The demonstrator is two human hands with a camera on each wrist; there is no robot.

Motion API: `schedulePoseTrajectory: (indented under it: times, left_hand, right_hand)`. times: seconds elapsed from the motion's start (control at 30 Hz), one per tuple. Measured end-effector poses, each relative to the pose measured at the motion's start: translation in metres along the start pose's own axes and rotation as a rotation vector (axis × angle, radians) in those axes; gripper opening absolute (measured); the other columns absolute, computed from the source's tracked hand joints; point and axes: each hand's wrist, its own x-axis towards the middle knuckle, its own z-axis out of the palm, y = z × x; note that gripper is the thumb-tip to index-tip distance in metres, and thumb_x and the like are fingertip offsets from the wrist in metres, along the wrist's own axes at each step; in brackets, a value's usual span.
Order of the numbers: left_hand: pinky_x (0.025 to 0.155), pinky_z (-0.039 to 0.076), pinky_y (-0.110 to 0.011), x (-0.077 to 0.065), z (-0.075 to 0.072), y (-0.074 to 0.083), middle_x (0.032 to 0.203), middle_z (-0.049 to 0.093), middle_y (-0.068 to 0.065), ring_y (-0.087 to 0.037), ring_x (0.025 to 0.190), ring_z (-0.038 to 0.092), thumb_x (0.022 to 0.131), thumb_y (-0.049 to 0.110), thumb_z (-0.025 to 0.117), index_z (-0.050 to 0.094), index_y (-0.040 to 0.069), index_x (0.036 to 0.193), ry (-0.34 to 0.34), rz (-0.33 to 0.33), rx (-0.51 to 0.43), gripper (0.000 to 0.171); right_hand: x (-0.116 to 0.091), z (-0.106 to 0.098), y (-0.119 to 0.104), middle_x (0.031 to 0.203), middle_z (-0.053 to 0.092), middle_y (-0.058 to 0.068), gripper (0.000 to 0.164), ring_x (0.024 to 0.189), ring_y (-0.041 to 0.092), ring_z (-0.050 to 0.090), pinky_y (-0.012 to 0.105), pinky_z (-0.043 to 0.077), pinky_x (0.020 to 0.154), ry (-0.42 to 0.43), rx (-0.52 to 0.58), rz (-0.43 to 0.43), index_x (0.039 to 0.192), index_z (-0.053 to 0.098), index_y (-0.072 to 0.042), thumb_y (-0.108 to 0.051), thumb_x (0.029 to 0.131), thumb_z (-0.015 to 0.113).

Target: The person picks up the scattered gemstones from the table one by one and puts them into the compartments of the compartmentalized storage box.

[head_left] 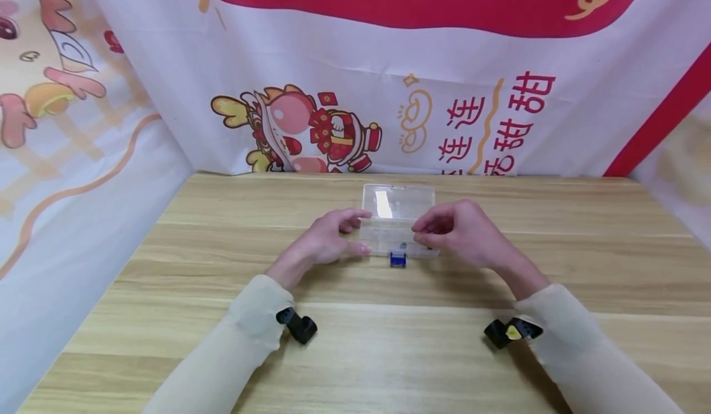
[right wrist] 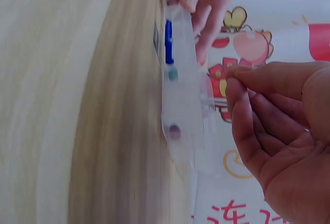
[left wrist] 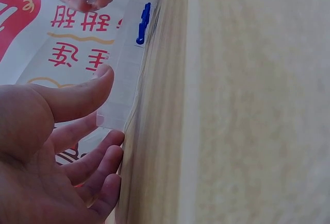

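A clear plastic compartment box stands on the table, its transparent lid raised at the back. A blue latch sits at the middle of its front edge. My left hand holds the box's left end, thumb at the front corner and a finger near the back. Above the right part of the box, my right hand pinches a tiny pale piece between thumb and index fingertip; its kind is too small to tell. Through the front wall show a small green piece and a dark reddish one.
The wood-grain table reaches back to a printed white and red cloth hanging close behind the box. More printed cloth hangs at the left side. Black wrist cameras are strapped over both sleeves.
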Motion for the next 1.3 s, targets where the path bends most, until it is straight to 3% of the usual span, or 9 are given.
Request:
schedulePoseTrajectory:
  times: [0.2,0.37,0.57,0.77,1.3]
  left_hand:
    - [0.123,0.039,-0.055,0.001,-0.001,0.002,0.151,0.057,-0.003,-0.028,0.138,0.052,0.091,0.021,0.085,0.057,0.033,0.152,-0.002,-0.002,-0.003,0.068]
    - [0.124,0.039,-0.054,0.002,0.001,0.005,0.151,0.057,-0.004,-0.029,0.138,0.052,0.092,0.021,0.085,0.057,0.033,0.152,0.0,0.004,0.004,0.067]
    - [0.123,0.04,-0.054,0.002,0.001,0.006,0.15,0.058,-0.004,-0.028,0.138,0.052,0.091,0.022,0.085,0.057,0.033,0.152,-0.001,0.005,0.01,0.067]
    - [0.123,0.04,-0.055,0.002,0.001,0.002,0.151,0.058,-0.003,-0.028,0.138,0.053,0.092,0.024,0.085,0.057,0.034,0.151,-0.003,0.001,0.02,0.067]
    - [0.123,0.04,-0.055,0.0,-0.001,0.001,0.151,0.058,-0.003,-0.028,0.139,0.053,0.092,0.024,0.085,0.057,0.034,0.152,-0.003,-0.007,0.026,0.067]
  right_hand:
    - [0.005,0.009,-0.004,0.108,0.078,0.005,0.019,0.093,0.022,0.063,0.027,0.056,0.078,-0.003,0.001,0.035,0.115,0.081,-0.012,-0.014,0.097,0.078]
    - [0.011,0.016,-0.003,0.103,0.077,0.004,0.019,0.094,0.021,0.066,0.031,0.056,0.084,0.012,-0.002,0.05,0.115,0.08,-0.012,-0.011,0.096,0.078]
    - [0.022,0.026,-0.008,0.098,0.077,0.004,0.01,0.091,0.019,0.068,0.032,0.058,0.082,0.035,-0.03,0.053,0.105,0.081,-0.011,-0.01,0.095,0.078]
    - [0.027,0.033,-0.011,0.103,0.076,0.004,0.012,0.093,0.021,0.066,0.032,0.058,0.081,0.024,-0.04,0.11,0.107,0.082,-0.014,-0.01,0.096,0.077]
    - [0.026,0.041,-0.011,0.097,0.077,0.002,0.011,0.087,0.018,0.066,0.031,0.056,0.077,0.025,-0.064,0.082,0.105,0.083,-0.013,-0.013,0.095,0.08]
